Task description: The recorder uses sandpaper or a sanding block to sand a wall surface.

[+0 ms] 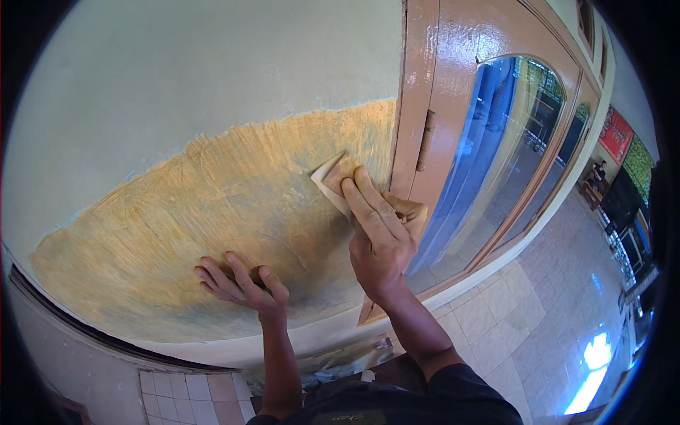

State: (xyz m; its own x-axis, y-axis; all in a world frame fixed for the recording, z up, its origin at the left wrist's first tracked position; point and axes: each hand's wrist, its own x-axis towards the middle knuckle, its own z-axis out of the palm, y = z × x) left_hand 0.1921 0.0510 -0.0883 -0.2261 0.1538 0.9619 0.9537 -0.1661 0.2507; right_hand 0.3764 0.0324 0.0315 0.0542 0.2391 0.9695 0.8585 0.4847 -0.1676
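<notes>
My right hand (380,234) grips a folded sheet of sandpaper (333,180), tan on its outer face with a pale edge. Two fingers press it flat on a rough, yellowish-brown patch (249,186) of the wall, near the door frame. Lower and to the left, my left hand (247,284) rests its spread fingertips on the same patch, holding nothing. Streaks and fine ridges cover the patch, which turns greyish in places. Above its ragged upper edge, the wall (212,69) is smooth and pale grey-green.
Right of the patch stands a brown painted door (457,48) with a hinge (426,141) and glass panes (489,149). Crumpled plastic sheeting (329,366) lies at the wall's foot. A tiled floor (499,324) extends right, where a person (598,174) sits on a bench in the distance.
</notes>
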